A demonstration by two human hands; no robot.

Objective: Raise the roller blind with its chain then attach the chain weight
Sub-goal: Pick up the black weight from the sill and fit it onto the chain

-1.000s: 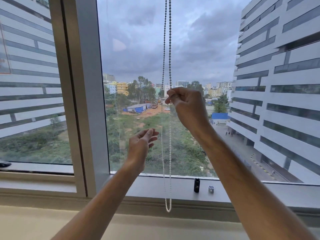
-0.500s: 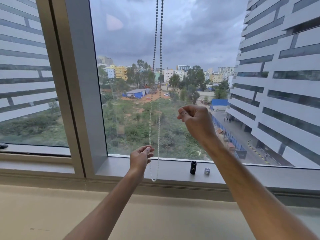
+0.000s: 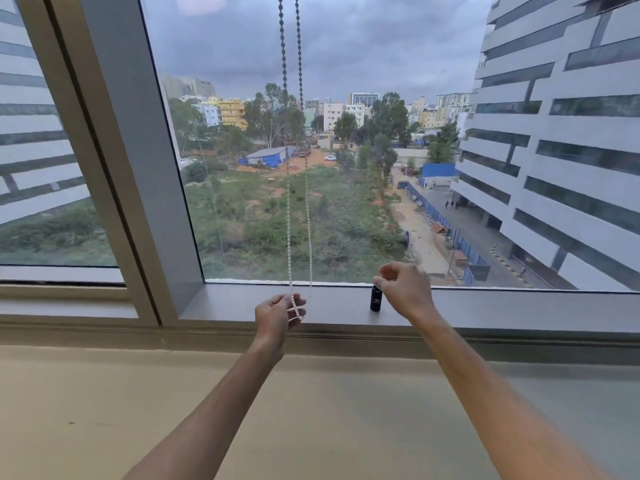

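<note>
The bead chain (image 3: 289, 216) hangs as a double strand in front of the window glass, dark above and white lower down. My left hand (image 3: 277, 315) pinches the bottom loop of the chain just above the window sill (image 3: 502, 308). The chain weight (image 3: 375, 301), a small black cylinder, stands upright on the sill to the right of the chain. My right hand (image 3: 403, 289) has come down on it, fingers closed at its top. The blind itself is out of view above.
A thick grey window post (image 3: 138, 161) stands left of the chain, with a second pane beyond it. Below the sill runs a beige wall ledge (image 3: 311, 410). A small white piece seen earlier on the sill is hidden behind my right hand.
My right hand let go of the chain, dropped to the sill and closed on the black weight. My left hand took hold of the chain's bottom loop. The view tilted downward.
</note>
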